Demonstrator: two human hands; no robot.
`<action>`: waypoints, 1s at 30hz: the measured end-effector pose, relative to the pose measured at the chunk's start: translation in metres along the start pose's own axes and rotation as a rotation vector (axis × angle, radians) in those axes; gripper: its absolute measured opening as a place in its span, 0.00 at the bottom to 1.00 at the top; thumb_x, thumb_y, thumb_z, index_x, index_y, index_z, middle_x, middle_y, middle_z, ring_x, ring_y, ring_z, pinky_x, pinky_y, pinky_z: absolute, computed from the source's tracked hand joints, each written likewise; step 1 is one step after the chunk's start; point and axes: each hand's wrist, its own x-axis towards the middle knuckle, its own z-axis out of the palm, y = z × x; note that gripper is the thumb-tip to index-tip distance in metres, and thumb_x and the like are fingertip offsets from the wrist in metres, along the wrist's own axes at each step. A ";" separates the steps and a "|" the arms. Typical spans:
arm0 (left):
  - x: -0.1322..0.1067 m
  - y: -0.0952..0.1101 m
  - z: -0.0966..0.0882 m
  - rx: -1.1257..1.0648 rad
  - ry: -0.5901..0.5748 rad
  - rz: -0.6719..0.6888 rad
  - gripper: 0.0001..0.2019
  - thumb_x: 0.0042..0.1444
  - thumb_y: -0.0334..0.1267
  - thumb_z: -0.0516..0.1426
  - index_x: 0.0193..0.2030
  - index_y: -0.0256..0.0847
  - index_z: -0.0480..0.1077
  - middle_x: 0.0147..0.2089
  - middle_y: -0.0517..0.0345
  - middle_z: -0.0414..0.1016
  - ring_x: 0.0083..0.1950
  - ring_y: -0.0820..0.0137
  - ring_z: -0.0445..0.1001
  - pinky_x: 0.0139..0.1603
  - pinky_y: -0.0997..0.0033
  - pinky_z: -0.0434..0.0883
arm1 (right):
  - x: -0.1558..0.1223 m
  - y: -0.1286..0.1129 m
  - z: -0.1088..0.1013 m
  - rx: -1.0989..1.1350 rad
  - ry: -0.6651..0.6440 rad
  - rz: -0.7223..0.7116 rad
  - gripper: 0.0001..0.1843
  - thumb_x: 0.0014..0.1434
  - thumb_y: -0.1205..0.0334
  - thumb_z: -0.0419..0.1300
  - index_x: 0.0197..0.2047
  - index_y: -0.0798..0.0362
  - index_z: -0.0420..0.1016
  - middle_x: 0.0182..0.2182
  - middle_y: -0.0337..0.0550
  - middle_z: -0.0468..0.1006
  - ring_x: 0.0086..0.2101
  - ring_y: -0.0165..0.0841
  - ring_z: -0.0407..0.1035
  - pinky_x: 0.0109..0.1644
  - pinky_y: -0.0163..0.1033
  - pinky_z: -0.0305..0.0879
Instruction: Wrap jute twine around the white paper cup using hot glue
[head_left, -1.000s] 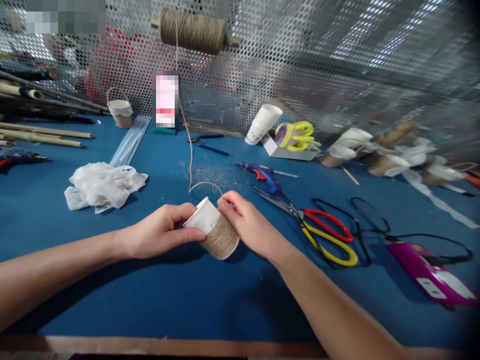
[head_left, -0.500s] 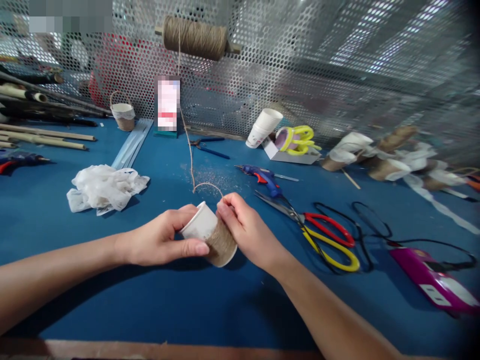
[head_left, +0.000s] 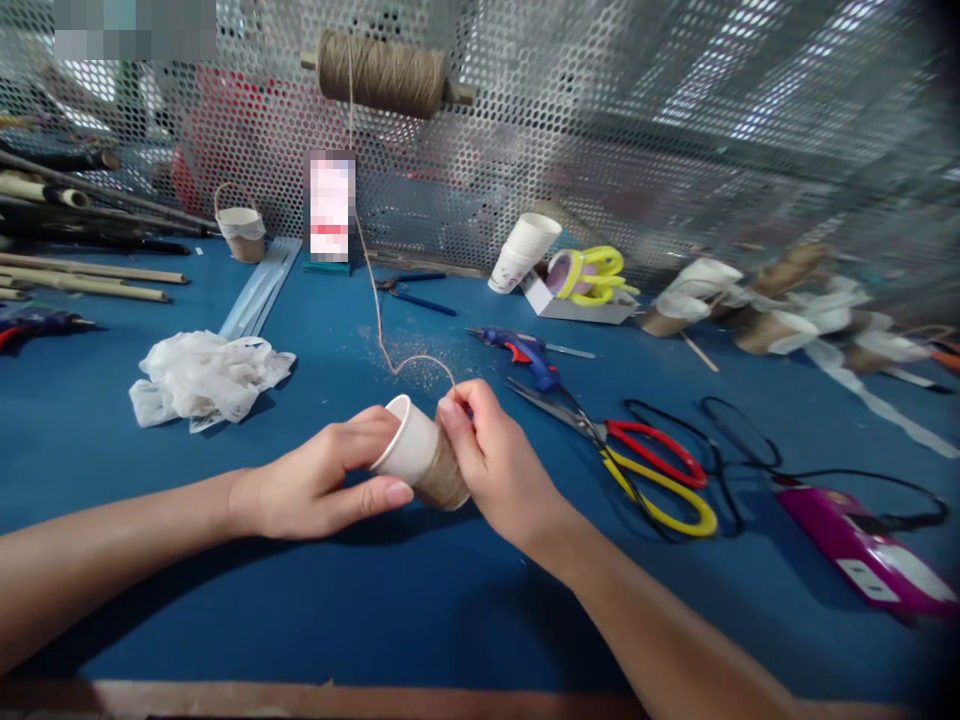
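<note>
A white paper cup (head_left: pixel 411 446) lies tilted between my hands, its mouth toward the upper left. Brown twine (head_left: pixel 444 478) is wound round its lower part. My left hand (head_left: pixel 330 475) grips the cup at the rim, fingers inside the mouth and thumb along the outer wall. With thumb and fingers pinched, my right hand (head_left: pixel 491 450) holds the strand of twine (head_left: pixel 377 310) against the cup's far side. That strand sags to the table and runs up to a twine spool (head_left: pixel 381 75) on a rod at the mesh wall.
Right of my hands lie a glue gun (head_left: pixel 525 352), large scissors (head_left: pixel 652 455) and a purple power strip (head_left: pixel 862 545). Crumpled white lace (head_left: pixel 210 375) sits to the left. Pliers (head_left: pixel 412 290), stacked cups (head_left: pixel 525 252) and a small twine basket (head_left: pixel 241 236) stand or lie farther back.
The cup has turned and tipped slightly, showing more white wall and less of the wound twine. The loose strand near my right hand has shifted a little to the right.
</note>
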 end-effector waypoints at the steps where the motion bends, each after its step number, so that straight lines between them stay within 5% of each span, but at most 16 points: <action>1: 0.001 0.000 0.000 -0.088 0.001 -0.089 0.13 0.60 0.41 0.49 0.37 0.32 0.67 0.36 0.50 0.68 0.41 0.66 0.64 0.48 0.64 0.62 | -0.001 0.000 0.001 -0.049 0.035 -0.019 0.08 0.62 0.57 0.43 0.32 0.50 0.55 0.26 0.39 0.65 0.25 0.31 0.61 0.29 0.38 0.57; 7: 0.007 -0.003 0.005 -0.603 0.157 -0.514 0.12 0.55 0.41 0.53 0.37 0.32 0.68 0.33 0.56 0.70 0.32 0.73 0.65 0.36 0.73 0.63 | -0.005 0.001 0.011 -0.327 0.136 -0.234 0.10 0.63 0.59 0.41 0.32 0.50 0.56 0.27 0.43 0.68 0.24 0.32 0.64 0.26 0.38 0.57; 23: 0.007 -0.008 0.007 -0.486 0.173 -0.498 0.13 0.53 0.40 0.52 0.38 0.31 0.69 0.32 0.58 0.71 0.33 0.72 0.66 0.37 0.74 0.63 | -0.004 0.000 0.002 -0.144 0.177 -0.473 0.06 0.61 0.68 0.49 0.33 0.50 0.57 0.34 0.45 0.66 0.37 0.33 0.67 0.42 0.41 0.67; 30: 0.008 -0.004 0.008 -0.425 0.166 -0.468 0.11 0.53 0.38 0.52 0.37 0.31 0.69 0.33 0.58 0.70 0.34 0.72 0.65 0.38 0.74 0.63 | 0.000 0.006 0.002 -0.164 0.118 -0.363 0.07 0.61 0.65 0.48 0.31 0.49 0.56 0.34 0.45 0.66 0.34 0.33 0.66 0.38 0.41 0.66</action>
